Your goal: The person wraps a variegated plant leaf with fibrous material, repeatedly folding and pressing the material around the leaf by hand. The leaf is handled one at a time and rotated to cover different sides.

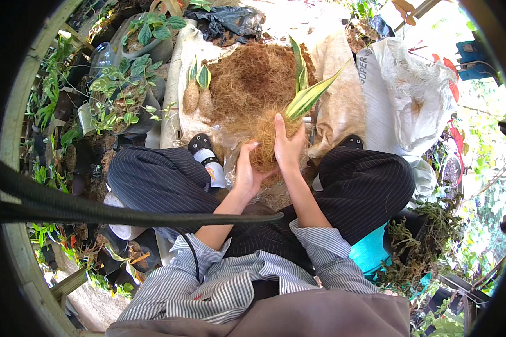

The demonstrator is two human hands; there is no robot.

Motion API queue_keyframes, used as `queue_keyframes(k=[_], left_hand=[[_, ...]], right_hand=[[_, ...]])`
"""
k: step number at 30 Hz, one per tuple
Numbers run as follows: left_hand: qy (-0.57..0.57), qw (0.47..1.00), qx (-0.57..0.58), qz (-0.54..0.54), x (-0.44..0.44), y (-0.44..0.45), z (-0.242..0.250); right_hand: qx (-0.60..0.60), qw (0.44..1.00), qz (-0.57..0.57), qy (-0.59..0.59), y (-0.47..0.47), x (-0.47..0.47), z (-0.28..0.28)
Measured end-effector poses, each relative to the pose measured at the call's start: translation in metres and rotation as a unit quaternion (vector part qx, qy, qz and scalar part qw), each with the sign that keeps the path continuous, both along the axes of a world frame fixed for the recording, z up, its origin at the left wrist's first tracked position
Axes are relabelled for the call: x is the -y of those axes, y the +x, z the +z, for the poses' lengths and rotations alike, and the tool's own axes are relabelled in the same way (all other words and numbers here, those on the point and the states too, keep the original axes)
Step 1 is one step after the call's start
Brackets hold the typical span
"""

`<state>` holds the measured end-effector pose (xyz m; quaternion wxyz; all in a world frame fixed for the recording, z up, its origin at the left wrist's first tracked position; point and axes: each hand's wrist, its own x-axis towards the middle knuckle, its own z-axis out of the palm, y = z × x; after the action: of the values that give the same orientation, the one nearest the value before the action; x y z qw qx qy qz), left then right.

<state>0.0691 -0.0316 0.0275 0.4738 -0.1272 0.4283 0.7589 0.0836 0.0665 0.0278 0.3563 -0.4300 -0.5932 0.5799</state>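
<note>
Between my knees, my left hand (248,175) and my right hand (287,145) hold a wad of coconut fibre (265,141) from opposite sides. A variegated snake plant (310,99) with yellow-edged leaves rises from the wad's upper right end, its base hidden in the fibre. Just beyond lies a large heap of brown coconut fibre (253,80) on a pale woven sack. Two small snake plant cuttings, their bases wrapped in fibre bundles (198,99), lie side by side at the heap's left. Clear plastic film (232,141) shows beneath my hands.
Potted leafy plants (124,99) crowd the left side. Black plastic (227,21) lies behind the heap. Filled white woven sacks (388,101) stand at the right, above a turquoise container (369,252) and a dried plant (421,240). A dark cable (152,215) crosses the view at left.
</note>
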Motion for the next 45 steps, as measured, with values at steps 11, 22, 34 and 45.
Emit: queue_keyframes(k=[11, 22, 34, 45], left_hand=[[-0.203, 0.965, -0.167, -0.008, -0.016, -0.039, -0.029], [-0.224, 0.946, -0.224, 0.073, -0.034, -0.02, -0.043], [-0.166, 0.934, -0.309, 0.064, -0.024, -0.027, -0.05], [-0.036, 0.99, -0.134, -0.03, -0.013, -0.033, -0.054]], right_hand=[[0.05, 0.991, 0.12, 0.001, 0.003, 0.012, -0.003], [0.12, 0.976, 0.18, -0.002, 0.0, 0.011, -0.016], [0.114, 0.966, 0.185, 0.138, 0.001, 0.029, -0.014], [0.01, 0.948, 0.278, -0.154, 0.0, -0.008, -0.026]])
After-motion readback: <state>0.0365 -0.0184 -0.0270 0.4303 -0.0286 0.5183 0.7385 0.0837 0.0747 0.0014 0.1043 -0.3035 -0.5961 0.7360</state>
